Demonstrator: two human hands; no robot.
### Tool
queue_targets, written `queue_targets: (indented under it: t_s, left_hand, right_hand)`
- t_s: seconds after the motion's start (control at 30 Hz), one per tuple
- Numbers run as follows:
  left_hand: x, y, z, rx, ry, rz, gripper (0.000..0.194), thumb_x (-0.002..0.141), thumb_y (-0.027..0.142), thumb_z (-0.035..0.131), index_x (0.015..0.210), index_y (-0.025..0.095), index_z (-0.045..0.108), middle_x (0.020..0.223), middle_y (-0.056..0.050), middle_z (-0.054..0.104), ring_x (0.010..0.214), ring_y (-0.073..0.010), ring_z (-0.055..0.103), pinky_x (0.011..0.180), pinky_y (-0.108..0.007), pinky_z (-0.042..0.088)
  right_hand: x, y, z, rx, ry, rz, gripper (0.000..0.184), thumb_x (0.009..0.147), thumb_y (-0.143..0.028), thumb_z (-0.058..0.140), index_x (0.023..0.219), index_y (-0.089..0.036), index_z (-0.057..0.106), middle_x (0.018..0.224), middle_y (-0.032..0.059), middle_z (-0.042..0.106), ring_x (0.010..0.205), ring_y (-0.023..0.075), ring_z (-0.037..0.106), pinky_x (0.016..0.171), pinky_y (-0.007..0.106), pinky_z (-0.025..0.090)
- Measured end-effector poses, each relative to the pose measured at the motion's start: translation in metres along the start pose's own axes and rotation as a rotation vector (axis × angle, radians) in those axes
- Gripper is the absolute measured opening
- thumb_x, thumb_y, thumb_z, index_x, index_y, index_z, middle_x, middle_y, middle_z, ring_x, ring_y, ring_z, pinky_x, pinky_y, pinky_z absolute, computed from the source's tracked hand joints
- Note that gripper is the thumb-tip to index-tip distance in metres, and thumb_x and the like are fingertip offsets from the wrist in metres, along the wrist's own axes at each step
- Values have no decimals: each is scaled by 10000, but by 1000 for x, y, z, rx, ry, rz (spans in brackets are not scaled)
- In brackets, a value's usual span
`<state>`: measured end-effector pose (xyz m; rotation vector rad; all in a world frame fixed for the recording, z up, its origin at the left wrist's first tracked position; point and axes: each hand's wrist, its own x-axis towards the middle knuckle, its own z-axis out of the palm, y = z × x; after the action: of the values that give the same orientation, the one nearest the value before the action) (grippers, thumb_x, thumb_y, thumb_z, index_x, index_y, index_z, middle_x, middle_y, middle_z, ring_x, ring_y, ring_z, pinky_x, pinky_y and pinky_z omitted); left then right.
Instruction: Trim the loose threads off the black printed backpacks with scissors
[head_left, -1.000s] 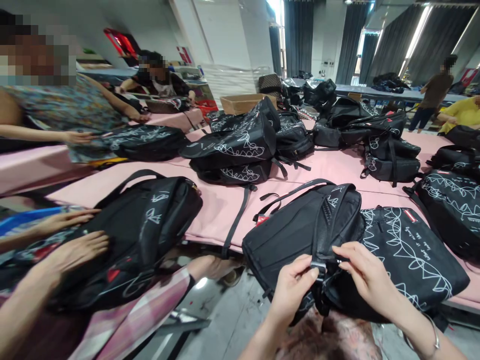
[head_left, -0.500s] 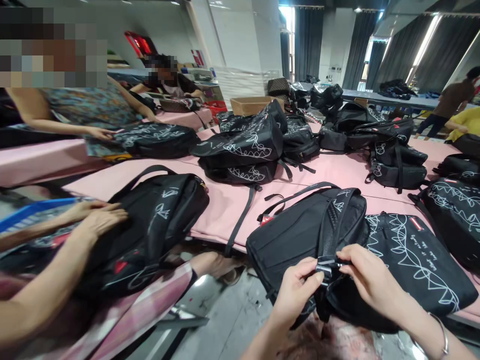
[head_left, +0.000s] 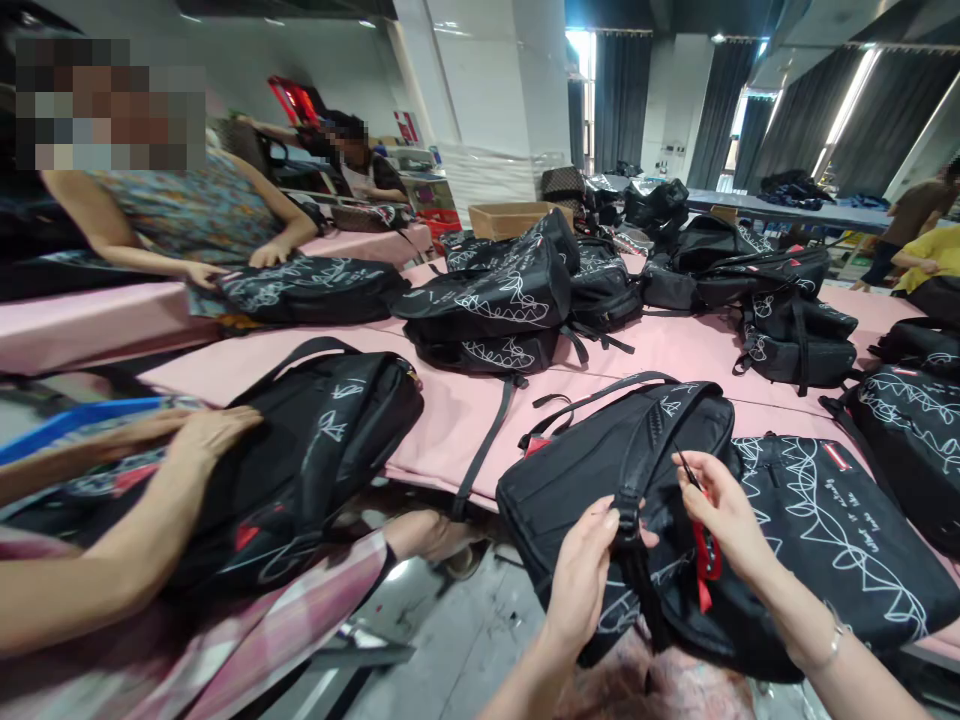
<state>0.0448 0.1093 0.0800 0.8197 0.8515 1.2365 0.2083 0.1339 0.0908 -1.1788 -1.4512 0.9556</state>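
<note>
A black backpack leans at the table's edge in front of me, its padded back panel facing up. My left hand is closed on its shoulder strap, at the strap's black buckle. My right hand, just to the right of the strap, is closed around small thread snips. Their dark, thin tip points up and left, and a red loop hangs below the fingers. The palm hides part of the snips. Under my right forearm lies a black flap with white scribble print and a red label.
Several black backpacks lie on the pink-covered table. At left, a co-worker's hands rest on another backpack beside a blue basket. Another person works across the table. A cardboard box stands behind.
My right hand has moved up and away from the buckle, and the snips with the red loop now show. My left hand has shifted slightly left, still at the buckle.
</note>
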Motion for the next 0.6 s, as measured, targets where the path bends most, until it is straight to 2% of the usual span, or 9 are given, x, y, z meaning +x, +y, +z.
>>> queue_targets:
  t_s: [0.07,0.13,0.23,0.3,0.37,0.43,0.5,0.53,0.6]
  left_hand:
    - [-1,-1,2,100,-21,12,320,710,369,626,923,132,593,677,-25,622,625,-147,569,676,-265,453]
    - [-3,-3,2,231,-14,46,386,648,305,698,978,161,559,715,-5,601,641,-135,568,646,-240,466]
    - [-4,-5,-5,342,159,148,534,648,267,700,1126,232,465,958,-27,567,676,-116,581,631,-236,493]
    - [-3,-3,-12,420,278,226,448,694,291,658,1111,238,503,1041,-46,539,668,-107,573,614,-232,498]
    - [-2,1,-19,485,316,272,304,716,311,636,998,204,606,989,-56,575,680,-118,569,632,-227,495]
    - [0,6,-25,438,290,240,237,706,310,647,900,174,665,891,-59,632,716,-143,581,679,-234,490]
    - [2,11,-29,257,245,124,238,693,304,660,869,145,680,815,-63,672,755,-171,605,728,-261,488]
    - [4,14,-30,145,227,52,244,688,303,663,858,129,681,786,-68,684,751,-180,617,737,-278,490]
    - [7,17,-32,-61,216,-76,254,674,296,672,836,101,681,733,-82,694,704,-189,638,721,-303,501]
  right_hand:
    - [14,1,16,166,-78,154,292,777,-447,559,841,-163,525,588,-39,490,471,93,449,429,210,386]
    - [25,-2,32,257,-83,222,296,730,-445,603,736,-170,495,524,-67,437,422,76,389,409,209,358]
    - [35,-14,52,195,91,114,245,668,-350,651,742,-173,499,636,-31,538,544,108,492,537,242,433]
    - [39,-23,60,101,143,42,198,675,-308,624,763,-174,507,700,-9,576,625,131,535,597,256,451]
    - [42,-29,63,38,89,23,172,690,-298,604,763,-176,507,693,-9,578,629,135,541,590,253,450]
    - [46,-29,62,9,-23,11,195,692,-318,619,763,-177,505,656,-28,551,595,126,521,559,243,438]
    - [47,-25,58,-25,-118,-30,224,719,-353,613,809,-177,509,634,-46,521,580,121,501,554,241,432]
    - [47,-22,54,-56,-128,-59,224,755,-364,582,856,-178,510,650,-43,523,598,124,506,575,248,437]
    - [41,-12,47,-156,-65,-128,195,839,-340,482,954,-183,502,748,-11,560,687,140,537,655,274,452]
